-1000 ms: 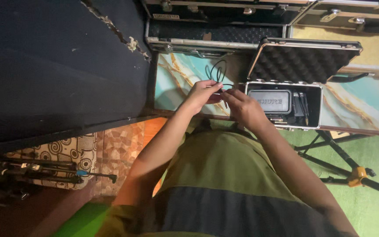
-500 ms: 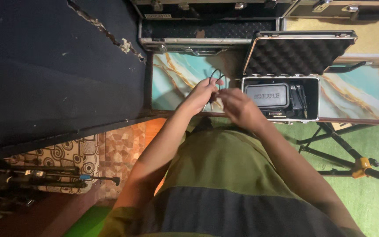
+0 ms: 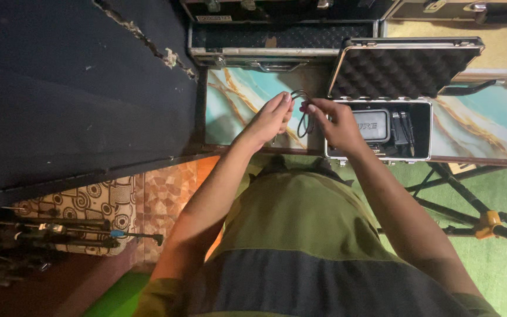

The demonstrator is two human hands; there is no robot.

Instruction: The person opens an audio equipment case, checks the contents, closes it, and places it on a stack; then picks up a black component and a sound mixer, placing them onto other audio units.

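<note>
Cable (image 3: 304,114), thin and black, loops between two hands just left of an open foam-lined case (image 3: 382,126) on a marbled teal bench (image 3: 236,97). Left hand (image 3: 271,117) pinches the loop with fingers pressed together; right hand (image 3: 335,120) pinches its other side. Behind the case, a larger open case (image 3: 283,38) lies. Right of the case, below the bench, tripod legs (image 3: 470,217) cross green floor.
</note>
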